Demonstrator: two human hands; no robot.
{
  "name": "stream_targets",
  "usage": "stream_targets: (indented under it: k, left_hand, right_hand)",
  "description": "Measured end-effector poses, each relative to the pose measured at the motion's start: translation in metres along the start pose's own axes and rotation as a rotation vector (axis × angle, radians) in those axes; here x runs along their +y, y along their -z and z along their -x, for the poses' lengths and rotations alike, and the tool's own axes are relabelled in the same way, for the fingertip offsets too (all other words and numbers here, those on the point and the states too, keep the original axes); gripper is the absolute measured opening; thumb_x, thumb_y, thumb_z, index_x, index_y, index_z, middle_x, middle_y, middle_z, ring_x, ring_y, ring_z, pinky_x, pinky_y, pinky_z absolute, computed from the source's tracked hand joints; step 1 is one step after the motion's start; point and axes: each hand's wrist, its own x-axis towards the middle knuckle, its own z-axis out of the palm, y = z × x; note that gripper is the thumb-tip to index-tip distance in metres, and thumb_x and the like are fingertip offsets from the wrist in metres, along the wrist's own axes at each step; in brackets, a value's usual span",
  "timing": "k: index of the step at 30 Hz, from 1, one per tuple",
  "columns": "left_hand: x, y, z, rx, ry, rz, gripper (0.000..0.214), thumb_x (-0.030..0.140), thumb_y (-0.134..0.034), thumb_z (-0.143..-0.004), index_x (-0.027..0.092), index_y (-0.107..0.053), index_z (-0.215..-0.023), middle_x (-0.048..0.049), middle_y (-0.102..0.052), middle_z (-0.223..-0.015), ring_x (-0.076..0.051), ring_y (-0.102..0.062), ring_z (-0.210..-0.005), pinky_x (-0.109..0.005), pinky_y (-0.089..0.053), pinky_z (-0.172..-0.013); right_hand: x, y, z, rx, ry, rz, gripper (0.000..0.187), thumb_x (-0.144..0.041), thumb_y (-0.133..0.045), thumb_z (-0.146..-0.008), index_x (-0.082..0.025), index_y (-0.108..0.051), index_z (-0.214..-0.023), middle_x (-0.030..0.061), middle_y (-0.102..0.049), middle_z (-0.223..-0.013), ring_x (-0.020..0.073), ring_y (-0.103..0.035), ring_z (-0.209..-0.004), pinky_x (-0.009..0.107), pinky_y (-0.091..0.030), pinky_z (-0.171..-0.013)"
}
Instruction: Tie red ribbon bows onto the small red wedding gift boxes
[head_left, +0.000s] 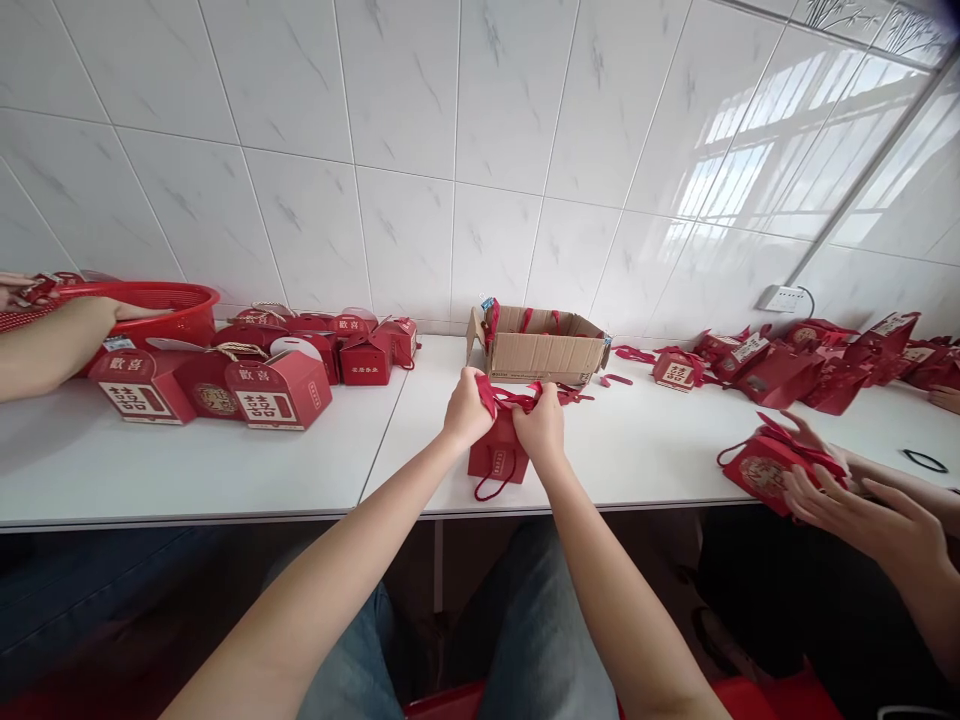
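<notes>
A small red gift box (480, 462) stands upright near the front edge of the table, a dark red cord handle hanging down its near side. Over its top runs a red ribbon (517, 398). My left hand (469, 412) is closed on the ribbon at the upper left of the box. On the other side my right hand (541, 424) pinches the ribbon too, close to the top of the box. Both hands partly cover the box and the ribbon's middle.
Behind the box sits an open cardboard carton (540, 355) with red ribbons. Finished-looking red boxes (277, 390) and a red basket (187, 310) are on the left. More red boxes (787, 370) lie right. A co-worker's hands (862, 510) hold another red box (772, 465).
</notes>
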Motion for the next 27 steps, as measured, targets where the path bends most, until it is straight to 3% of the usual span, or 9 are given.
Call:
stream_targets:
  k: [7, 11, 15, 20, 22, 27]
  left_hand:
    - [0.006, -0.002, 0.008, -0.098, -0.134, -0.273, 0.057, 0.01, -0.057, -0.07, 0.018, -0.035, -0.122, -0.0174, -0.054, -0.119, -0.03, -0.06, -0.089, -0.034, -0.041, -0.066]
    - [0.002, 0.008, 0.005, -0.27, -0.022, 0.064, 0.062, 0.013, -0.059, -0.066, 0.016, -0.036, -0.123, -0.0104, -0.06, -0.098, -0.025, -0.06, -0.084, -0.032, -0.043, -0.069]
    - [0.003, 0.023, 0.0, -0.435, 0.073, 0.263, 0.037, 0.023, -0.056, -0.071, 0.018, -0.051, -0.107, -0.0042, -0.061, -0.086, -0.018, -0.059, -0.074, -0.027, -0.045, -0.062]
    - [0.013, 0.023, -0.016, -0.454, 0.102, 0.332, 0.013, 0.026, -0.052, -0.072, 0.017, -0.06, -0.077, -0.0002, -0.057, -0.069, -0.014, -0.051, -0.061, -0.026, -0.038, -0.057]
    - [0.017, 0.021, -0.023, -0.46, 0.099, 0.346, 0.015, 0.028, -0.052, -0.073, 0.017, -0.058, -0.064, 0.0003, -0.055, -0.064, -0.013, -0.047, -0.057, -0.026, -0.035, -0.054]
    - [0.026, 0.017, -0.032, -0.499, 0.165, 0.392, 0.003, 0.018, -0.064, -0.062, 0.016, -0.065, -0.065, -0.0004, -0.061, -0.062, -0.013, -0.051, -0.058, -0.025, -0.036, -0.054]
  right_hand:
    - [-0.011, -0.001, 0.006, -0.139, 0.05, 0.29, 0.027, -0.006, -0.044, -0.068, -0.023, -0.034, -0.087, 0.0084, -0.057, -0.095, 0.0232, -0.056, -0.077, 0.03, -0.035, -0.058]
    - [0.0, 0.002, 0.005, -0.169, 0.046, 0.037, 0.027, -0.017, -0.054, -0.069, -0.024, -0.032, -0.082, 0.0011, -0.055, -0.079, 0.0205, -0.053, -0.071, 0.03, -0.037, -0.06]
    - [0.01, 0.011, 0.003, -0.253, -0.03, -0.357, 0.028, -0.028, -0.061, -0.065, -0.023, -0.037, -0.08, -0.003, -0.052, -0.074, 0.0161, -0.05, -0.068, 0.028, -0.039, -0.059]
    - [0.009, 0.017, -0.002, -0.297, -0.133, -0.575, 0.015, -0.026, -0.051, -0.067, -0.022, -0.04, -0.076, -0.0046, -0.049, -0.066, 0.0115, -0.042, -0.056, 0.025, -0.032, -0.052]
    - [0.007, 0.018, -0.004, -0.319, -0.143, -0.615, 0.01, -0.025, -0.045, -0.068, -0.022, -0.04, -0.075, -0.0039, -0.05, -0.065, 0.0108, -0.041, -0.052, 0.024, -0.03, -0.049]
    - [0.005, 0.017, -0.008, -0.334, -0.124, -0.691, 0.009, -0.027, -0.046, -0.069, -0.022, -0.042, -0.076, -0.0019, -0.058, -0.071, 0.0106, -0.044, -0.048, 0.025, -0.028, -0.046]
